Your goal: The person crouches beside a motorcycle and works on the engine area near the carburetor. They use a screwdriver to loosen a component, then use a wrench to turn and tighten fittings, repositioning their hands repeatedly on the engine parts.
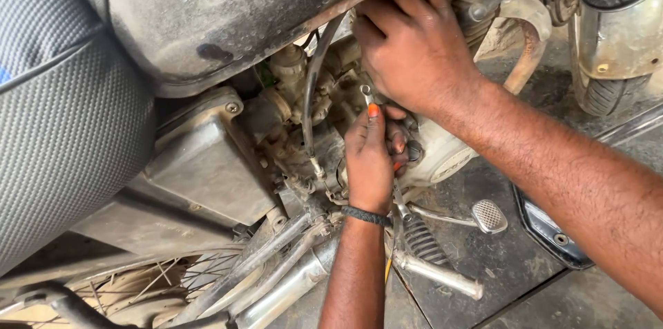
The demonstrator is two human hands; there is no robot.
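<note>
A dark, dusty concrete floor (497,267) carries everything here. The motorcycle (228,163) stands on it, its spoked wheel (159,281) low at the left. A second machine's tyre (601,94) rests on the floor at upper right, and a dark flat plastic panel (549,229) lies just beside the footpeg.

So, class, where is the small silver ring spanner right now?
In the head view, the small silver ring spanner sits centre frame at the motorcycle engine, held by the left hand, just below the right hand.

Engine (304,122) below the fuel tank (228,11), seat (62,101) to its left, brake pedal (489,216) lower right.
</note>
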